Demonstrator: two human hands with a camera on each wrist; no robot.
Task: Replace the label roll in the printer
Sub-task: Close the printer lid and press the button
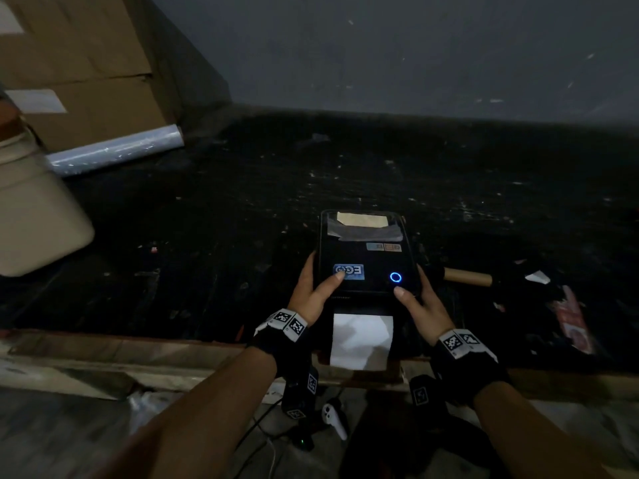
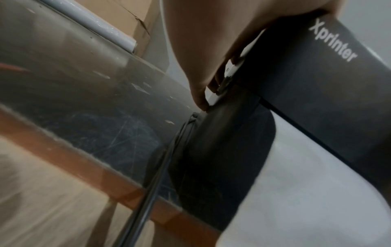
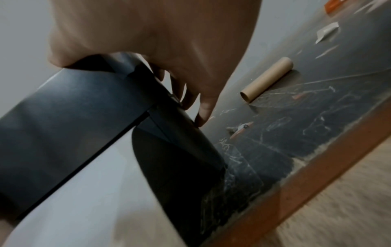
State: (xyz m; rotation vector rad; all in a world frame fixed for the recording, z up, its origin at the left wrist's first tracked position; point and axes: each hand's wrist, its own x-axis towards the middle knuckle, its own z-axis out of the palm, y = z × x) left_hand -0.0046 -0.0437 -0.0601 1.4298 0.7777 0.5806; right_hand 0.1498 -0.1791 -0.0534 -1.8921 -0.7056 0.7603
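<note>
A dark, scratched tabletop (image 1: pixel 242 209) with a reddish wooden edge runs under a grey wall; cardboard boxes (image 1: pixel 79 63) and a roll of clear film (image 1: pixel 117 150) lie at ten o'clock. The black printer (image 1: pixel 366 250) sits near the front edge, at the centre of the head view, a wide strip of white label paper (image 1: pixel 361 340) hanging from its front slot toward six o'clock. The left hand (image 1: pixel 316 288) grips the lid's left side, thumb laid on a blue sticker (image 1: pixel 349 272); the right hand (image 1: pixel 420 302) grips the right side, thumb just below a glowing blue ring (image 1: pixel 395 277). Only the left wrist view shows the white brand lettering (image 2: pixel 333 42) on the matte plastic and fingertips (image 2: pixel 200 102) curled at a pale side latch (a cable runs down beneath). The right wrist view shows fingers (image 3: pixel 204 108) curled against the opposite seam, and a bare cardboard tube (image 3: pixel 267 79) lying at three o'clock of the printer, apart from it.
</note>
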